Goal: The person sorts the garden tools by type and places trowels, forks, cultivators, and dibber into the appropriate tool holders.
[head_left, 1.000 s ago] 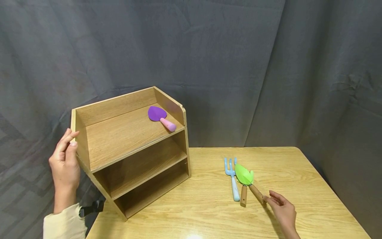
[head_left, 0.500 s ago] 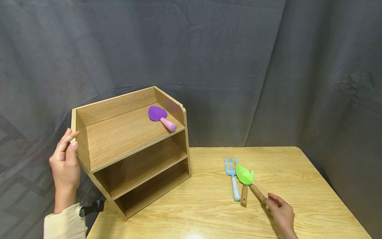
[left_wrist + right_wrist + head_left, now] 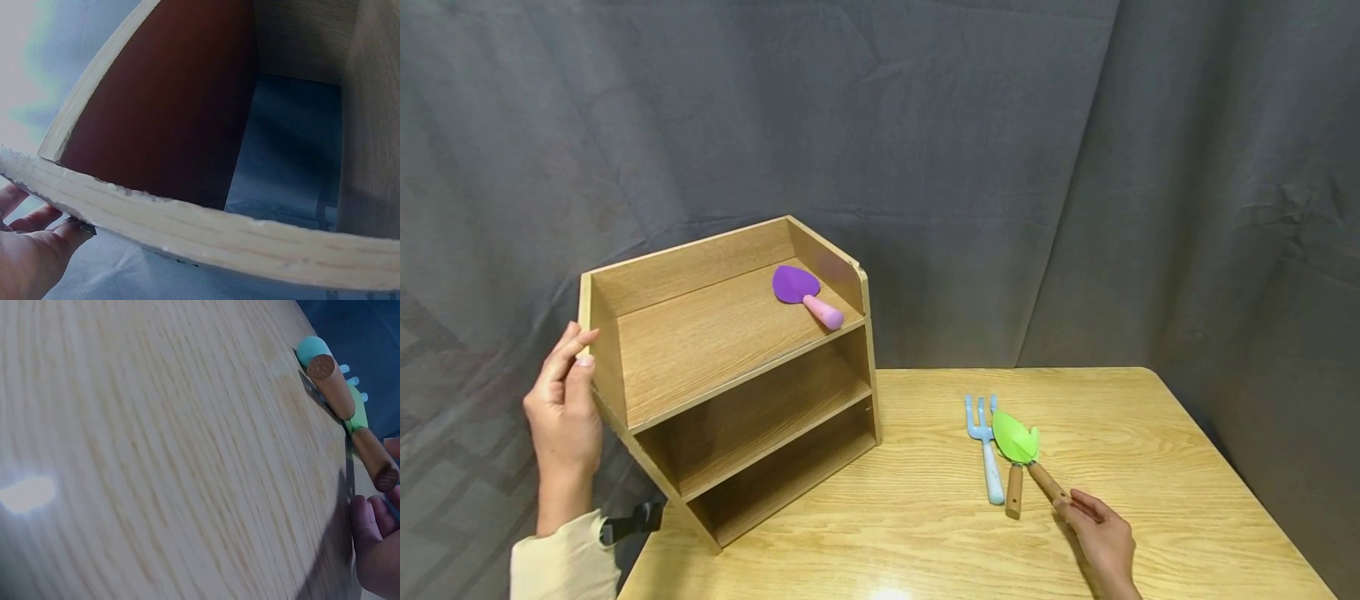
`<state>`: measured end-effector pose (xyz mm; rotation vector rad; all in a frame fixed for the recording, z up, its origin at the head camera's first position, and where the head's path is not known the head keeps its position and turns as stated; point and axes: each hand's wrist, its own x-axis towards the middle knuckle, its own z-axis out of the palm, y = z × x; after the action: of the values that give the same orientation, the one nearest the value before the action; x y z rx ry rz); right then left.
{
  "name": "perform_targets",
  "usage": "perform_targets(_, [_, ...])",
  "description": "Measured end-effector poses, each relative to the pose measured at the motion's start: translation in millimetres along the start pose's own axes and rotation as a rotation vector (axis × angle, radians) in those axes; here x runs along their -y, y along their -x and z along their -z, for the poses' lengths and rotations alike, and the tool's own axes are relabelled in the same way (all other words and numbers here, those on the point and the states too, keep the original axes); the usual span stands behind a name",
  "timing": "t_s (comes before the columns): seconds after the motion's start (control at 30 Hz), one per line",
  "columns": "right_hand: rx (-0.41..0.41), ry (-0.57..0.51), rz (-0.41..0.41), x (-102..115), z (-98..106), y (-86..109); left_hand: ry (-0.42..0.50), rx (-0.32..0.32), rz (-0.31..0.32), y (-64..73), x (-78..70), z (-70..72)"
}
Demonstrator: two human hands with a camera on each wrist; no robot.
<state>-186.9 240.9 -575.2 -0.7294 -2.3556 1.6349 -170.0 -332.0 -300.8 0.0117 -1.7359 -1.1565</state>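
A wooden shelf unit [image 3: 700, 350] stands at the left of the table. My left hand [image 3: 561, 400] grips the front edge of its left side panel [image 3: 187, 219]; the left wrist view has the fingers at the panel's outer side. On the top shelf lies a purple trowel [image 3: 793, 285] with a pink handle. To the right, a green leaf-shaped trowel [image 3: 1013, 437] overlaps a second wooden-handled tool [image 3: 1013, 492], whose head is mostly hidden. My right hand [image 3: 1101, 533] is at the trowel's handle end [image 3: 378, 465], thumb and fingers on either side, a gap showing beside the thumb.
A light blue garden fork [image 3: 988, 467] lies left of the trowel, its tines close to the blade. The two lower shelves sit beneath the top one. A dark grey curtain [image 3: 955, 167] hangs behind the wooden table [image 3: 917, 525].
My right hand has shifted slightly left and down, its thumb and fingers coming around the green trowel's handle end. My left hand and the shelf unit stay put.
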Motion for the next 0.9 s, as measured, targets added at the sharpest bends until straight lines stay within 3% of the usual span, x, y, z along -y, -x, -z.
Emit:
perform_targets(0.43, [-0.017, 0.040, -0.016, 0.7, -3.0, 0.3, -0.009, 0.004, -0.004, 0.3, -0.2, 0.9])
perform_targets(0.9, [-0.033, -0.037, -0.047, 0.6, -6.1, 0.6, -0.014, 0.005, 0.001, -0.5, 1.3, 1.2])
